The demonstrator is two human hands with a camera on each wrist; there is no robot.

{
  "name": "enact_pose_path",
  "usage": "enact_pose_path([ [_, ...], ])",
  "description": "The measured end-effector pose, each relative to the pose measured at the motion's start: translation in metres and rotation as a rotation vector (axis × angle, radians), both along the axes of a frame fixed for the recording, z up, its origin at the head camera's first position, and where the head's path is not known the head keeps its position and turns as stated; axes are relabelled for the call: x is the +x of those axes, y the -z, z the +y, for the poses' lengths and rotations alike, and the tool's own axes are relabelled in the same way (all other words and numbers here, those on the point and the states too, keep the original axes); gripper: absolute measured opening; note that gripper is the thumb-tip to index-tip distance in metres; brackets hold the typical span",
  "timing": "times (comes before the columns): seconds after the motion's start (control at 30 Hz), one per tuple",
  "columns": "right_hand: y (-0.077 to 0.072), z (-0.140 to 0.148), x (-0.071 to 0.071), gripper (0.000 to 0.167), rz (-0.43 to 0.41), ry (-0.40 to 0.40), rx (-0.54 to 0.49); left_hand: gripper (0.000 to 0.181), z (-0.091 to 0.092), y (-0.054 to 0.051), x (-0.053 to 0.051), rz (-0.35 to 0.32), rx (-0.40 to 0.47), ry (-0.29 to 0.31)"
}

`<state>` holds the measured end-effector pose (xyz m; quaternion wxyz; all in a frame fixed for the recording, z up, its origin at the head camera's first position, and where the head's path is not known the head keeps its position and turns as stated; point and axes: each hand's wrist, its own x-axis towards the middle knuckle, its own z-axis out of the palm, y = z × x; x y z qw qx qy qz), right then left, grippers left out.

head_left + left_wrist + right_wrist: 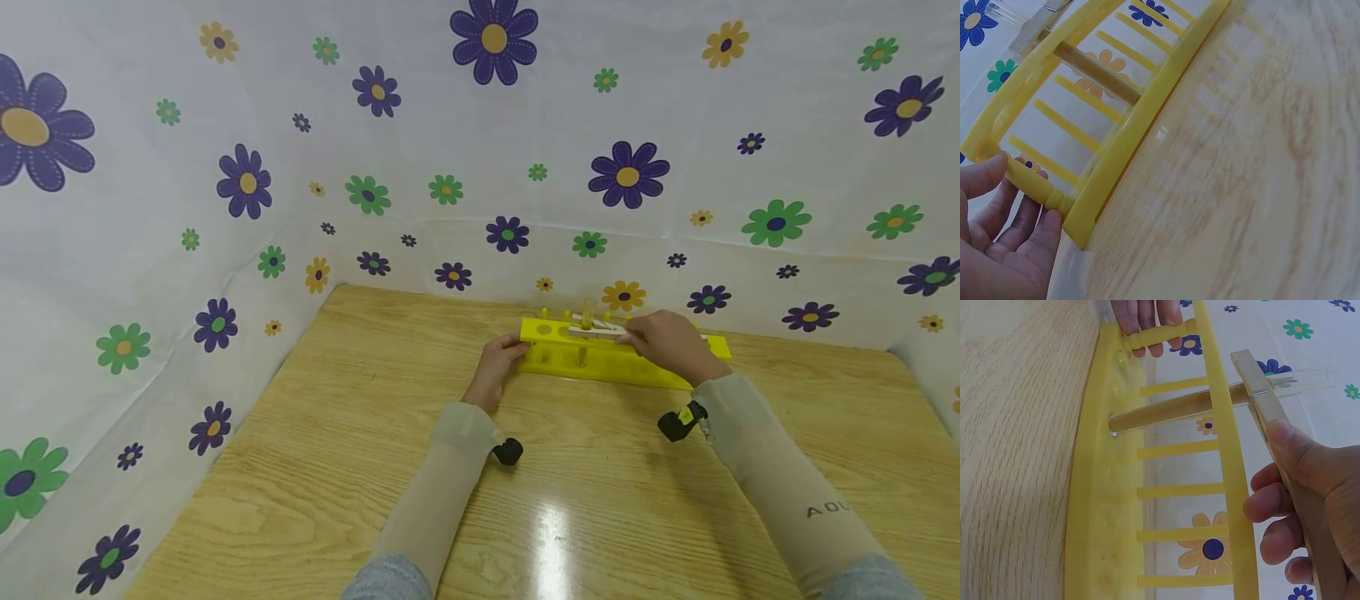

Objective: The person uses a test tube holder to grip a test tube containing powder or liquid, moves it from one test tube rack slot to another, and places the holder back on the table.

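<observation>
A yellow test tube rack point(637, 368) stands near the back of the table. One glass test tube point(1179, 411) with brown liquid passes through a hole in its top bar, and its rounded bottom meets the base. My left hand point(495, 368) grips the end post point(1029, 180) at the rack's left side, thumb and fingers around it. My right hand point(673, 342) holds a wooden test tube clamp point(1311, 515) by its handle. The clamp's jaws lie around the tube just above the top bar. The tube's clear upper end sticks out beyond the clamp.
The wooden table point(360, 467) extends in front of the rack and to both sides. Flower-printed white cloth point(420, 150) hangs close behind the rack and along the left. Several yellow pegs point(1182, 491) line the rack's rear. Small black cameras point(508, 452) sit at both wrists.
</observation>
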<state>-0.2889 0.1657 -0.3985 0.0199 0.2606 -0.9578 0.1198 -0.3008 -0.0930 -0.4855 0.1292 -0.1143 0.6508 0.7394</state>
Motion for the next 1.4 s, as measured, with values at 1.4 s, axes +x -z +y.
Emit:
enact_pose_path([
  [1.4,0.0022,0.0022,0.0016,0.026,-0.043,-0.003,-0.04,0.031,-0.0001,-0.0006,0.0004,0.005,0.033,0.006],
])
